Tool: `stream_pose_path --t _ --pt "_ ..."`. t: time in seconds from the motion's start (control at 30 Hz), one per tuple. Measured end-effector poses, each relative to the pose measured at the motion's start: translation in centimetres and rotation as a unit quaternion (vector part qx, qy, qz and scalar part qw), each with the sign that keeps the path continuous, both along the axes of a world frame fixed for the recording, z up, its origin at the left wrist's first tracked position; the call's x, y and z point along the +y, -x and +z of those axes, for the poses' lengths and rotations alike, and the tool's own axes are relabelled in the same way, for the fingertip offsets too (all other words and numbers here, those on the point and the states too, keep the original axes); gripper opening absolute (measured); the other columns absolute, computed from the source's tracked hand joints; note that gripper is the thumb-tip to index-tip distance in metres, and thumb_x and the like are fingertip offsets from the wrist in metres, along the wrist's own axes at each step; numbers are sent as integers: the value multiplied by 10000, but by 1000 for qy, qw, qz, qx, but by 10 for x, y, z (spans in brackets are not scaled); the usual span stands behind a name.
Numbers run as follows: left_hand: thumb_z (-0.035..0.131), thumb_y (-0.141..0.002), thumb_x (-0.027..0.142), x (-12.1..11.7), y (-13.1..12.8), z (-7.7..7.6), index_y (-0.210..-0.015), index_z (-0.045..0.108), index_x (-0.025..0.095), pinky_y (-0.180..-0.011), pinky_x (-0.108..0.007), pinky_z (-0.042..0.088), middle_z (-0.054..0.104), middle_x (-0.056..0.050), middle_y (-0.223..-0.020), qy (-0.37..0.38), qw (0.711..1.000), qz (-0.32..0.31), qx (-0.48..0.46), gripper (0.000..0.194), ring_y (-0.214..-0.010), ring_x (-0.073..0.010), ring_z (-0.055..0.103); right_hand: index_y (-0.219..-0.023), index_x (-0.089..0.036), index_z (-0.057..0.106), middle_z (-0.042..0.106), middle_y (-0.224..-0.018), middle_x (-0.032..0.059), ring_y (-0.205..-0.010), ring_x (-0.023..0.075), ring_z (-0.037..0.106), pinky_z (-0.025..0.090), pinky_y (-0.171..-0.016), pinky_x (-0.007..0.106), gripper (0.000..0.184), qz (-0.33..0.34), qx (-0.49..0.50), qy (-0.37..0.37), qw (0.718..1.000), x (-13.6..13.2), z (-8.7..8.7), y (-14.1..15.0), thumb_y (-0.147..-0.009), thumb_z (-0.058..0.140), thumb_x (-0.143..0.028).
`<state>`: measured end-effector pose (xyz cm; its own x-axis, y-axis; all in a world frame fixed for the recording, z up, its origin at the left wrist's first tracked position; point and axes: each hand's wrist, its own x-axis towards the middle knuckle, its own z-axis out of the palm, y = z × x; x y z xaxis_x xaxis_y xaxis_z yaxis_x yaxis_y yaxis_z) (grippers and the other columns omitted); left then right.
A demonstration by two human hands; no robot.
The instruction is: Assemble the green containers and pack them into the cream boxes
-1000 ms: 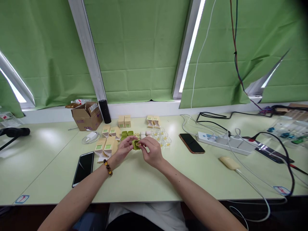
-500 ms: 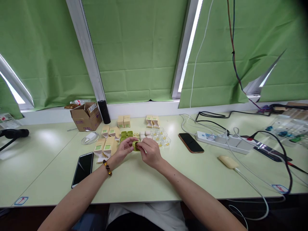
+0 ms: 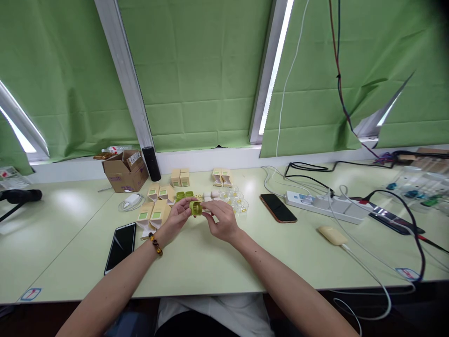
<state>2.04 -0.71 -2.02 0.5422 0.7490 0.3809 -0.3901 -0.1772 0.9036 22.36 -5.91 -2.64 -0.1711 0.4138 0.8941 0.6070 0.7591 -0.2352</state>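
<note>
A small olive-green square cup [image 3: 195, 209] is held between both hands above the table, its hollow side facing me. My left hand [image 3: 179, 214], with a beaded bracelet [image 3: 155, 244] at the wrist, grips the cup's left side. My right hand [image 3: 220, 218] pinches its right edge with thumb and fingers. Just behind the hands lie more green cups [image 3: 184, 195], small yellowish pieces [image 3: 198, 196], pale pink cylinders [image 3: 211, 194] and clear plastic cups [image 3: 237, 200] with yellow bits in them. Partly hidden by the fingers are some of these pieces.
Small cardboard boxes [image 3: 159, 213] stand left of the hands, others [image 3: 222, 177] farther back. A phone [image 3: 120, 247] lies at the left, another [image 3: 278, 208] at the right. A power strip [image 3: 324, 208] with cables and a brown carton [image 3: 125, 172] are farther out.
The green cup has turned so that its hollow inside now shows more. My right fingers have drawn back from its opening to its right edge.
</note>
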Motion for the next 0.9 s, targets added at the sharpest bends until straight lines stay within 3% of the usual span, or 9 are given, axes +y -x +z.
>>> stream_pose_path --t 0.2,0.3,0.47,0.67,0.9 --pt "864 -837 428 -2 2 2 -1308 668 206 -861 -343 525 745 -121 -1148 30 999 -10 -5 557 -979 -226 700 -1427 -257 591 678 -1308 165 -1184 336 657 608 -898 484 557 -9 46 47 998 -4 2 3 -904 772 -320" --pt "879 -821 422 -3 0 1 -1276 676 206 -869 -352 536 751 -118 -1130 44 999 -28 -10 543 -1021 -250 712 -1397 -266 598 680 -1289 150 -1206 324 645 591 -973 499 496 5 40 57 998 -3 0 8 -926 749 -297" --pt "812 -875 497 -2 -5 1 -1117 736 178 -835 -361 549 730 -111 -1022 77 996 -40 -29 408 -920 -231 694 -1340 -273 619 702 -1227 136 -1133 312 662 610 -896 477 416 6 65 47 997 -3 -1 11 -938 725 -275" --pt "914 -786 328 -9 -8 4 -988 773 146 -754 -258 502 671 -60 -895 89 995 -38 -5 306 -795 -145 597 -1362 -254 608 691 -1230 142 -1132 312 655 598 -939 500 441 5 52 20 998 -4 -1 12 -935 717 -250" --pt "917 -772 298 -13 -10 9 -980 786 136 -734 -241 478 668 -47 -881 104 994 -34 -8 294 -763 -121 565 -1378 -250 601 685 -1218 142 -1124 309 659 617 -904 490 462 3 41 -8 999 -3 -3 13 -932 723 -232"
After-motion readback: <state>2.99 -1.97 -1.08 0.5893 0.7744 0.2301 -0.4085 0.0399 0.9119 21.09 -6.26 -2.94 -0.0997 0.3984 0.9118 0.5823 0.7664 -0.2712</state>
